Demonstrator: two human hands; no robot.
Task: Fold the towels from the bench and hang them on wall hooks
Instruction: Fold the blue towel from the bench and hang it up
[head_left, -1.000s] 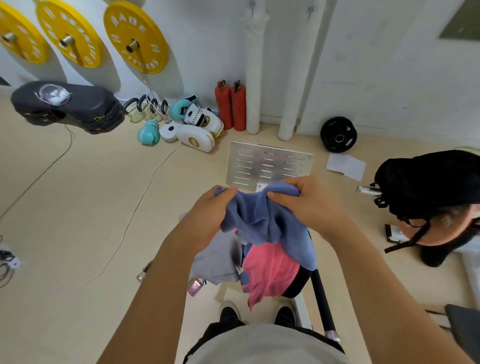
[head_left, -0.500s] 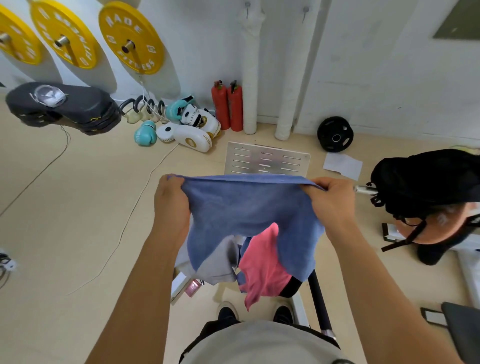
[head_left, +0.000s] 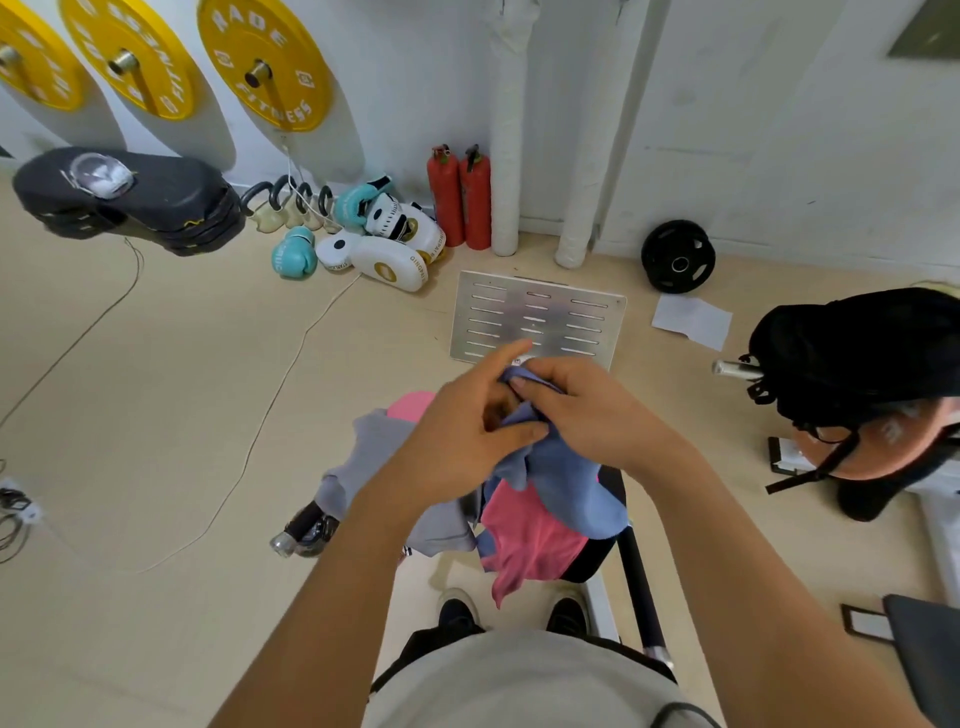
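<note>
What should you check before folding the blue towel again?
1. Left hand grip on the blue towel: ok.
2. Right hand grip on the same towel: ok.
3. Top corners matched up: cannot tell, the fingers hide them.
4. Blue towel lifted off the pink towel and grey towel: not ok, it drapes onto them.
5. Wall hook within view: not ok, none is seen.

This is a gym: yellow weight plates (head_left: 265, 65) hang on the white wall, kettlebells (head_left: 291, 205) and boxing gloves (head_left: 296, 254) lie along its foot, and a black weight plate (head_left: 678, 257) leans nearby beside two red fire extinguishers (head_left: 460, 197).
</note>
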